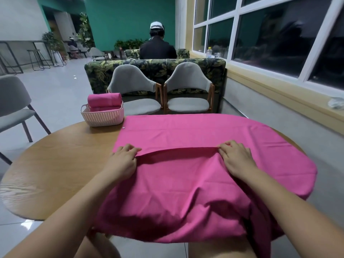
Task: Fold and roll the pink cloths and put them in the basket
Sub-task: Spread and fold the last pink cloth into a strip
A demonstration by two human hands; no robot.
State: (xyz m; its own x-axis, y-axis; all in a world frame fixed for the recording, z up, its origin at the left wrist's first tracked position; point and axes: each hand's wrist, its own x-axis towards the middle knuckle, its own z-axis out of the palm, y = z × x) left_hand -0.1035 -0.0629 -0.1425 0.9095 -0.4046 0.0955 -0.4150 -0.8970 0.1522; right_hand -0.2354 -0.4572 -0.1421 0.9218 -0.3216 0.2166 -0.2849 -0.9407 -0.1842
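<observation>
Cloth (186,185), pink, folded edge pinched in grip of left hand (122,162), right hand (237,159)

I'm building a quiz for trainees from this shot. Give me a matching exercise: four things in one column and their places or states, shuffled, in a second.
Things:
1 basket
2 rolled cloth
3 left hand
4 bottle

Places or states:
A by the window
B on the table, far left
C in the basket
D pinching the spread cloth's fold

Pairs: 1-B, 2-C, 3-D, 4-A
</observation>
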